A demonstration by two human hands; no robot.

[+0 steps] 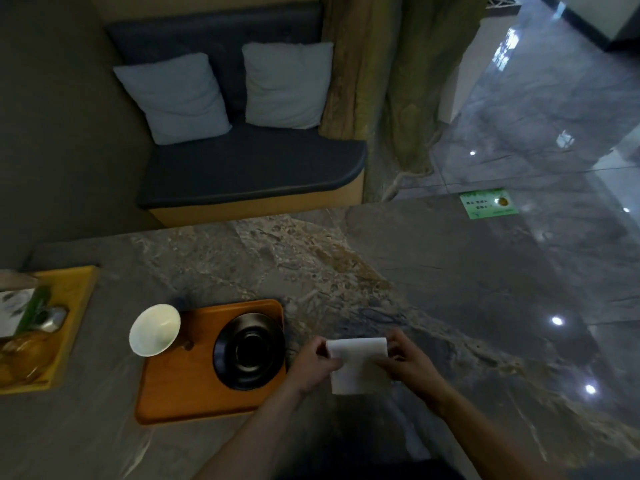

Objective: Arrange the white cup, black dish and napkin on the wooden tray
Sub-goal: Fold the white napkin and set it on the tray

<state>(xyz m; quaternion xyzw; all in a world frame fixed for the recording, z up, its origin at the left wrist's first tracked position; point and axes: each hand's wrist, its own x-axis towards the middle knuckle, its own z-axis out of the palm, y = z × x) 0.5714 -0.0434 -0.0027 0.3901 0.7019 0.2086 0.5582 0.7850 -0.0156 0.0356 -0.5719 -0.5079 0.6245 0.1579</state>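
Both hands hold a white napkin point(358, 367) over the marble table point(450, 306), just right of the wooden tray point(194, 386): left hand point(317, 363) and right hand point(410, 362) each pinch an upper corner between thumb and fingers. Black dish point(249, 351) sits on the tray's right side. White cup point(154, 329) stands at its far-left corner, overhanging the edge.

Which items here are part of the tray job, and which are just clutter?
Job: wooden tray; black dish on it; white cup at its far left corner; napkin, held by left hand and right hand.

Clutter: yellow tray of condiments, green sticker, two pillows.
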